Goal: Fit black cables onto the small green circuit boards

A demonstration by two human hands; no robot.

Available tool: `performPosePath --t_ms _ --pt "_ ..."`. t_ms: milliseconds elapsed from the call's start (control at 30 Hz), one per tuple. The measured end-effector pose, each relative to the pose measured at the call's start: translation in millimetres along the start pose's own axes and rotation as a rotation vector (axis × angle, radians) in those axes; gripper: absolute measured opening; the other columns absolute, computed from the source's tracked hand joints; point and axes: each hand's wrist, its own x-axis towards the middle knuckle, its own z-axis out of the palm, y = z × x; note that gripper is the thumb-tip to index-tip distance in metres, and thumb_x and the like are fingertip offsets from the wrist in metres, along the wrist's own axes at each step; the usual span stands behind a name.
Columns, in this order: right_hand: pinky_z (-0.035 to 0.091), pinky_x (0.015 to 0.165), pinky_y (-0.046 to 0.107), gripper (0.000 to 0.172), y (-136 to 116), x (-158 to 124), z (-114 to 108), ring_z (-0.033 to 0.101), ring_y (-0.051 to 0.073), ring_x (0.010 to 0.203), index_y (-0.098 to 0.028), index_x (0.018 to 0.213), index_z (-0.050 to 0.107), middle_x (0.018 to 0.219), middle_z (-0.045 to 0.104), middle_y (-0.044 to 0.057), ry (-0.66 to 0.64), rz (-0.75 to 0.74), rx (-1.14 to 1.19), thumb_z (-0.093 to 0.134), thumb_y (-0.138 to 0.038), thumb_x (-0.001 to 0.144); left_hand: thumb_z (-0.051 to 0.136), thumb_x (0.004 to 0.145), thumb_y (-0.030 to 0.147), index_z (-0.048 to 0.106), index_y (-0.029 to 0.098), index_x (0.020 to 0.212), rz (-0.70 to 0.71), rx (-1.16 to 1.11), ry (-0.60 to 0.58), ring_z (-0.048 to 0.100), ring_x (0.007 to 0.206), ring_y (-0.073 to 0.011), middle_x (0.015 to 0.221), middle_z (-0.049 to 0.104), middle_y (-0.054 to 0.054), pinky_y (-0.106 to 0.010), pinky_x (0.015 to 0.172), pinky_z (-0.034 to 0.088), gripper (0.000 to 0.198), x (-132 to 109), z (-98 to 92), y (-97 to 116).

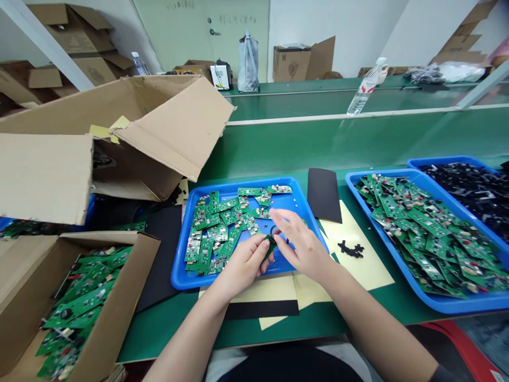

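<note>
My left hand is closed on a small green circuit board, held over the near edge of the middle blue tray. My right hand meets it from the right, fingers pinched on a small black ring-shaped piece against the board. Several green circuit boards lie heaped in the tray's left half. Black die-cut pieces sit on a yellow sheet just right of my hands.
A blue tray of circuit boards and another blue tray of black parts stand at right. Open cardboard boxes, one holding boards, crowd the left. A black sheet, a green conveyor and a water bottle lie beyond.
</note>
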Motion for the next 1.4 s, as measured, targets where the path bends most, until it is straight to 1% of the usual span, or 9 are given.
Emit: performPosePath --t_ms 133,333,467,600,733,867,1000,1200,1400 --pt "0.051 0.091 0.039 0.055 0 -2 -3 0.059 0.021 0.107 -0.027 0.143 0.031 0.124 0.057 0.011 0.095 0.129 0.217 0.049 -0.021 0.092 0.045 0.088 0.044 0.054 0.017 0.070 -0.018 -0.041 0.021 0.043 0.044 -0.0087 0.051 0.048 0.004 -0.021 0.047 0.035 0.034 -1 -0.1 1" --pt "0.054 0.080 0.033 0.032 2 -1 -6 0.063 0.015 0.082 -0.024 0.118 0.056 0.083 0.063 0.001 0.201 0.418 0.662 0.059 -0.026 0.086 0.050 0.085 0.045 0.064 0.014 0.086 0.007 -0.175 0.095 0.051 0.056 -0.0119 0.067 0.059 -0.001 -0.024 0.055 0.043 0.034 -1 -3.9 3" --pt "0.055 0.075 0.032 0.028 7 1 -8 0.064 0.015 0.079 -0.023 0.109 0.059 0.092 0.064 0.004 0.211 0.527 0.849 0.062 -0.030 0.082 0.054 0.085 0.039 0.066 0.015 0.088 0.018 -0.206 0.084 0.055 0.065 -0.0135 0.075 0.061 -0.002 -0.026 0.065 0.045 0.027 -1 -4.3 1" --pt "0.055 0.072 0.031 0.030 9 2 -10 0.065 0.016 0.081 -0.023 0.110 0.060 0.096 0.067 0.006 0.134 0.619 0.867 0.062 -0.033 0.082 0.055 0.085 0.039 0.067 0.016 0.093 0.036 -0.194 0.052 0.056 0.070 -0.0147 0.082 0.062 -0.004 -0.028 0.070 0.046 0.027 -2 -4.8 -1" --pt "0.053 0.078 0.036 0.021 6 3 -12 0.066 0.020 0.083 -0.019 0.092 0.067 0.088 0.070 0.006 -0.008 0.656 0.682 0.063 -0.036 0.079 0.050 0.088 0.041 0.071 0.016 0.097 0.076 -0.105 0.024 0.055 0.074 -0.0167 0.085 0.060 -0.006 -0.030 0.072 0.047 0.034 -3 -5.9 0" --pt "0.052 0.074 0.036 0.017 2 6 -16 0.065 0.019 0.075 -0.019 0.078 0.068 0.079 0.069 0.004 -0.054 0.606 0.524 0.060 -0.033 0.082 0.051 0.088 0.037 0.062 0.021 0.120 0.102 -0.007 0.021 0.056 0.080 -0.0176 0.094 0.058 -0.006 -0.032 0.077 0.049 0.038 -2 -6.5 0" --pt "0.053 0.069 0.033 0.011 0 6 -16 0.065 0.018 0.073 -0.019 0.075 0.065 0.077 0.069 0.003 -0.045 0.468 0.449 0.059 -0.025 0.082 0.056 0.085 0.032 0.060 0.024 0.121 0.222 0.154 0.146 0.056 0.094 -0.0216 0.103 0.057 -0.008 -0.037 0.085 0.049 0.037 -1 -5.5 -7" --pt "0.042 0.098 0.049 0.014 0 2 -10 0.062 0.015 0.070 -0.021 0.082 0.067 0.072 0.066 0.001 0.098 0.023 0.057 0.055 -0.018 0.087 0.055 0.086 0.029 0.060 0.026 0.117 0.405 0.394 0.320 0.055 0.099 -0.0225 0.105 0.055 -0.008 -0.038 0.086 0.049 0.032 2 -5.3 -14" --pt "0.037 0.103 0.055 0.012 -6 3 -18 0.063 0.019 0.084 -0.024 0.088 0.067 0.077 0.067 0.001 0.075 -0.112 -0.028 0.057 -0.018 0.085 0.055 0.087 0.028 0.058 0.025 0.119 0.528 0.456 0.499 0.056 0.096 -0.0210 0.102 0.054 -0.008 -0.034 0.078 0.052 0.033 2 -12.8 -17"
